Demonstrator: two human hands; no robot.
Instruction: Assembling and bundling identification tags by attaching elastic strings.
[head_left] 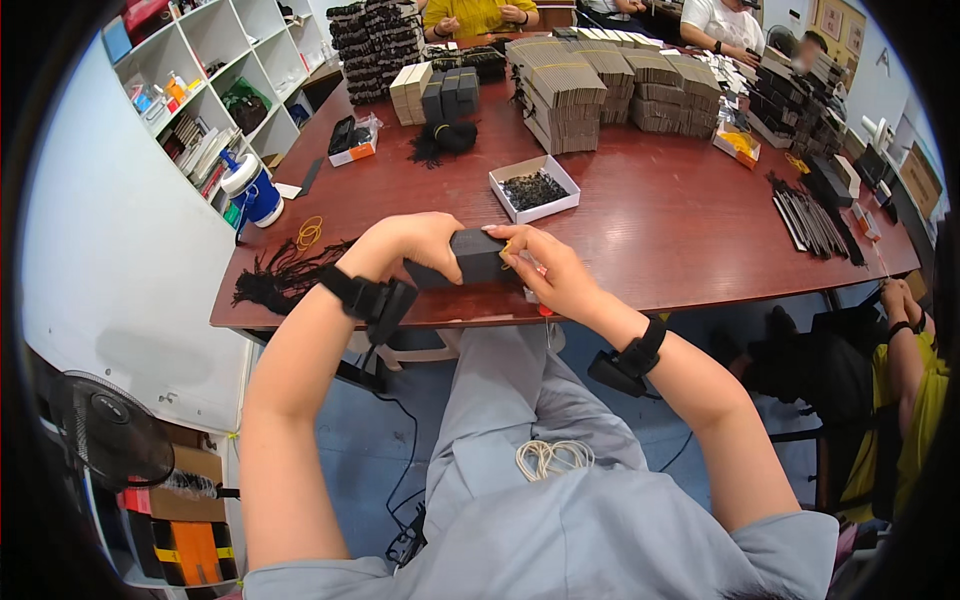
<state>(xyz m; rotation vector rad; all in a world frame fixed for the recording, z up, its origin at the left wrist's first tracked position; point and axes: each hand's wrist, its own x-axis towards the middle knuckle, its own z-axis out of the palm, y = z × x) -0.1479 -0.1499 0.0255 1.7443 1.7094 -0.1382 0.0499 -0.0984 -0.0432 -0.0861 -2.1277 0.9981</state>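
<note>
My left hand (pixel 418 240) grips the block (pixel 474 250) above the worktop's (pixel 690 235) near edge, so I should gently guide the yellow band (pixel 506 250) my right hand (pixel 556 268) pinches.

Box (pixel 548 208) on table (pixel 680 230) beyond block (pixel 480 256), cord bundle (pixel 280 284) left, stacks (pixel 562 88) behind.

Even, bright light fills my view of the red tabletop (pixel 680 220), a faint shadow smudging the white wall (pixel 110 250) at left; fisheye distortion bows edges toward dark corners.
</note>
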